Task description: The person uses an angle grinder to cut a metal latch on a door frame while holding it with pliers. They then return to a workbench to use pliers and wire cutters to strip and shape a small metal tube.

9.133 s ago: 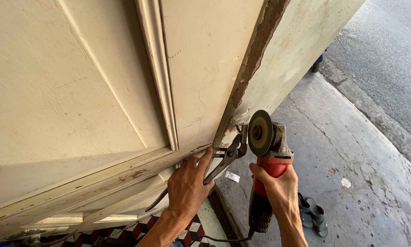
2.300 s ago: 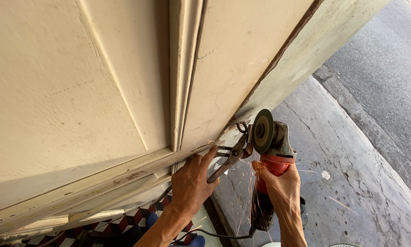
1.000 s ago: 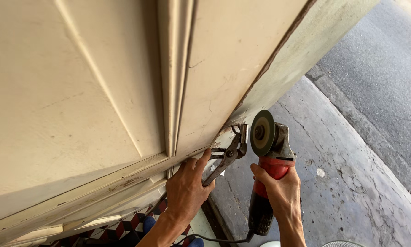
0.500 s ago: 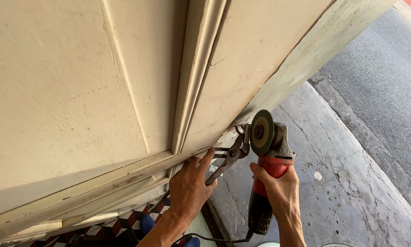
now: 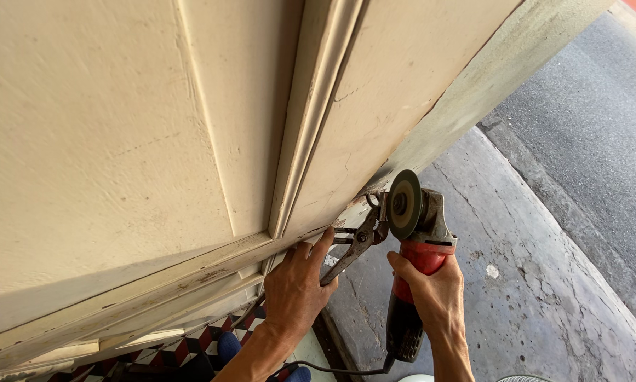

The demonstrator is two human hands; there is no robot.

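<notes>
In the head view, looking down along a tall cream-painted panelled wooden door point(image 5: 190, 141), the person's left hand point(image 5: 296, 290) is wrapping its grip around the handles of a pair of worn grey metal pliers point(image 5: 354, 244), squeezing them together so that the pliers' nose is clamping onto something small at the lower edge of the door, just where the chipped paint is giving way to bare wood; what exactly is being pinched there is too small to tell. The hand is bracing against the door's bottom rail, with the fingertips point(image 5: 325, 239) resting on the moulding, which appears to be steadying the pliers against vibration. The right hand point(image 5: 434, 290) is closing firmly around the red and black body of an electric angle grinder point(image 5: 413, 269), with the grip pressed tight about the barrel and the thumb lying across its front. The grinder is pointing upward so that its round grey abrasive disc point(image 5: 404, 204) is standing on edge just beside the pliers' nose, near enough to bear on the held piece while keeping both hands behind the disc. Its black power cord point(image 5: 339, 369) is trailing from the tail of the tool down past the left wrist. Below, a cracked grey concrete pavement point(image 5: 530, 283) is running beside a darker asphalt road point(image 5: 594, 127), and red, black and white patterned floor tiles point(image 5: 169, 350) are showing under the door.
</notes>
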